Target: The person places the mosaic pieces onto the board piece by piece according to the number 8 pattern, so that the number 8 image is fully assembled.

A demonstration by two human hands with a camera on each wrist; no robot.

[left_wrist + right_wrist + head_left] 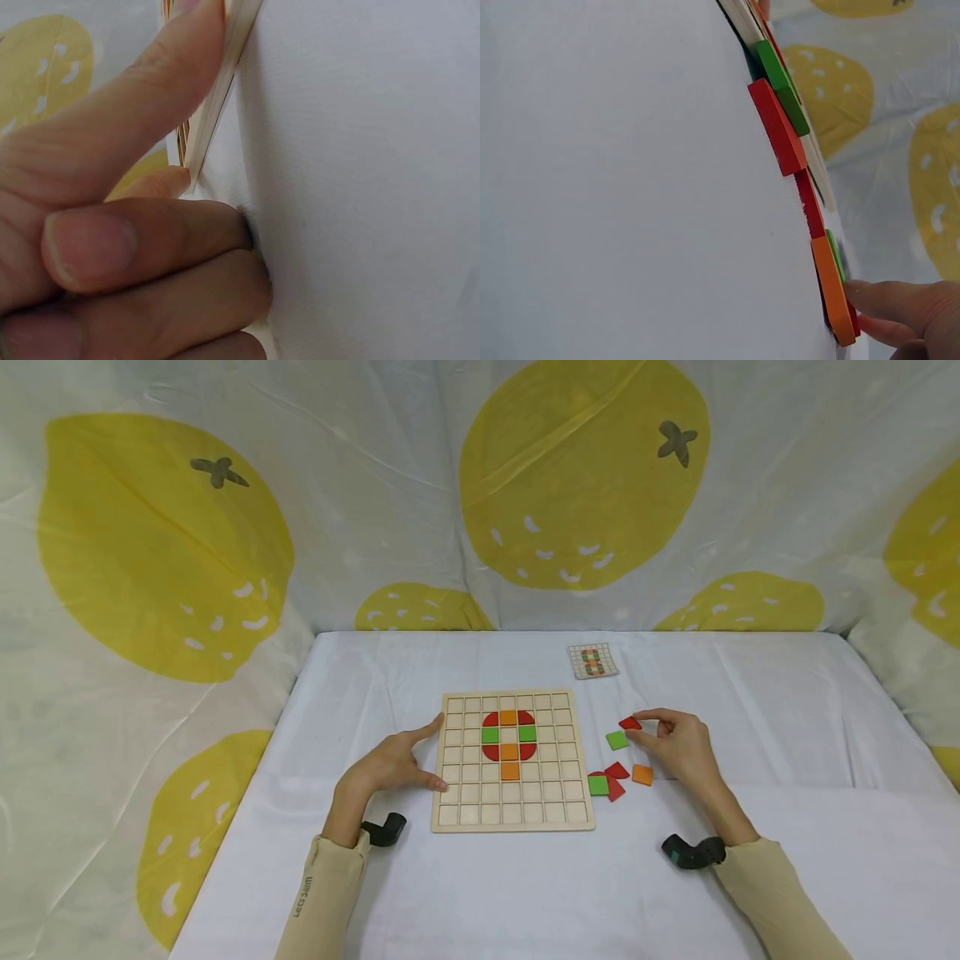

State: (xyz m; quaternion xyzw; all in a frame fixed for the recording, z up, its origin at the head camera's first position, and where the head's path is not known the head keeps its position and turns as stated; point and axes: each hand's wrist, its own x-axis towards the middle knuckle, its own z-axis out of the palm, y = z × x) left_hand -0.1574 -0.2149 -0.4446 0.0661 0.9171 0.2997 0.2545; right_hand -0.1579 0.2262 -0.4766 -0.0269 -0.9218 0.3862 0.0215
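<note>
A pale wooden grid board [468, 814] lies on the white cloth, with orange, green and red tiles set in its upper middle squares. Along the board's left edge, my left hand [390, 764] has its thumb and index finger spread and touching the wood. The left wrist view shows the thumb [150, 82] on the edge and other fingers [165, 247] folded beneath. To the right of the board, my right hand [678, 743] pinches a red curved tile [630, 723] between thumb and index finger. Just below that tile lies a green square tile [617, 741].
An orange square tile [642, 775] and a small heap of red tiles [617, 770] with a green tile [597, 786] lie by the board's right edge. Behind the board is a small pattern card [592, 661]. A lemon-print cloth [375, 527] hangs at the back.
</note>
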